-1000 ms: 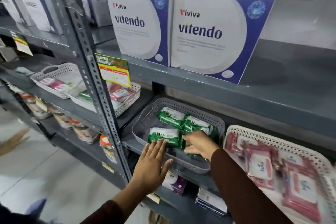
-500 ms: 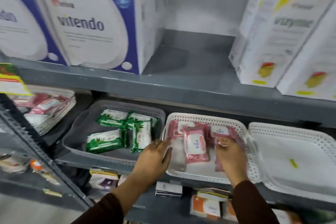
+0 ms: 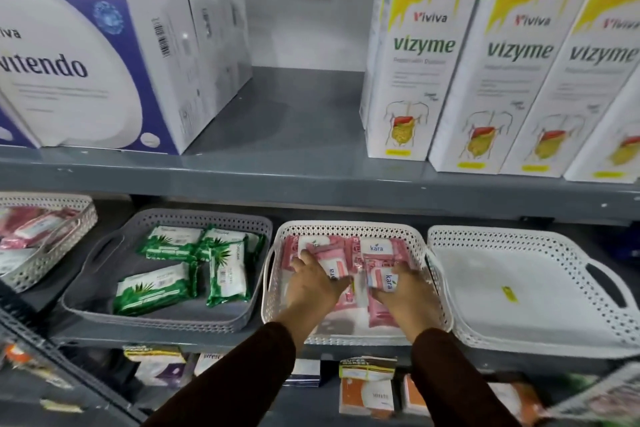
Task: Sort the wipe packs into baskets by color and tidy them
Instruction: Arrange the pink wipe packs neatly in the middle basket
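Observation:
Both my hands are inside the middle white basket (image 3: 349, 228), which holds several pink wipe packs (image 3: 375, 247). My left hand (image 3: 310, 282) lies palm down on a pink pack (image 3: 333, 262), fingers spread over it. My right hand (image 3: 405, 291) grips another pink pack (image 3: 382, 279) at its near end. To the left stands a grey basket (image 3: 104, 253) with several green wipe packs (image 3: 154, 289). An empty white basket (image 3: 540, 295) stands at the right, with a small yellow sticker on its floor.
A white basket (image 3: 52, 246) at the far left holds pink packs. Above, the upper shelf (image 3: 294, 170) carries blue-and-white boxes (image 3: 104, 73) and yellow-and-white boxes (image 3: 502, 73). Small cartons (image 3: 367, 392) sit on the shelf below. A metal upright (image 3: 52, 357) crosses the lower left.
My view swung right from the grey basket to the white one. Both hands left the green packs and the grey basket's rim and now rest deeper among the pink packs.

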Demonstrator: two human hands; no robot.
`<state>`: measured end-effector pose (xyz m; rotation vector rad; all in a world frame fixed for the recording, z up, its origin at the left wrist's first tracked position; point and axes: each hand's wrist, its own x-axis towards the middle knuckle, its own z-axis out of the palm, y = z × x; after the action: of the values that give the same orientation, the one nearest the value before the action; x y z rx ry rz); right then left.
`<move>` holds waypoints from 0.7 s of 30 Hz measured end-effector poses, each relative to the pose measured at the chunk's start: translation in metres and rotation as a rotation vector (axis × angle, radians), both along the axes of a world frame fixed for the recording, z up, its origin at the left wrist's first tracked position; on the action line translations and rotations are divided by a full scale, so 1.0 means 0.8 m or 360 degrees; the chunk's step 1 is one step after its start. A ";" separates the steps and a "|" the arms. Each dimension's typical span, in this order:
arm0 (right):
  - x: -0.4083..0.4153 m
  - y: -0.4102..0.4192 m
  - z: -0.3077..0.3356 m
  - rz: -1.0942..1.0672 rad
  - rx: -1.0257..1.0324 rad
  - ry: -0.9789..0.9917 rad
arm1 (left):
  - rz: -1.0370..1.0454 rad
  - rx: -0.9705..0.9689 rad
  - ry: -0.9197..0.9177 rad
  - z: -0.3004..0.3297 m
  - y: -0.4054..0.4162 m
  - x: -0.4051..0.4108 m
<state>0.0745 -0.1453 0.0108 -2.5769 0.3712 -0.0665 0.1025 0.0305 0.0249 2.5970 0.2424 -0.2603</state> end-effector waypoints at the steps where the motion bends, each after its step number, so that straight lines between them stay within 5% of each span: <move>1: -0.001 0.001 -0.001 -0.0008 -0.0013 -0.0013 | -0.0010 0.0021 0.0020 0.000 -0.002 0.000; 10: -0.004 0.005 0.000 0.0017 -0.0157 -0.0131 | -0.0283 -0.0038 0.0089 0.005 0.030 0.006; 13: -0.012 0.025 0.007 0.0260 0.0198 -0.0295 | -0.0445 0.0104 0.0045 0.006 0.049 0.007; 17: -0.014 0.056 -0.004 0.0782 0.0230 -0.0060 | -0.0648 0.0061 0.0040 -0.001 0.062 0.007; 21: -0.009 0.067 -0.011 0.0725 0.0157 0.0106 | -0.0778 0.0301 0.0045 -0.008 0.062 0.004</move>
<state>0.0676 -0.0913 0.0023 -2.5054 -0.1896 0.1965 0.1059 0.0804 0.0182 2.8078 -0.3841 -0.4634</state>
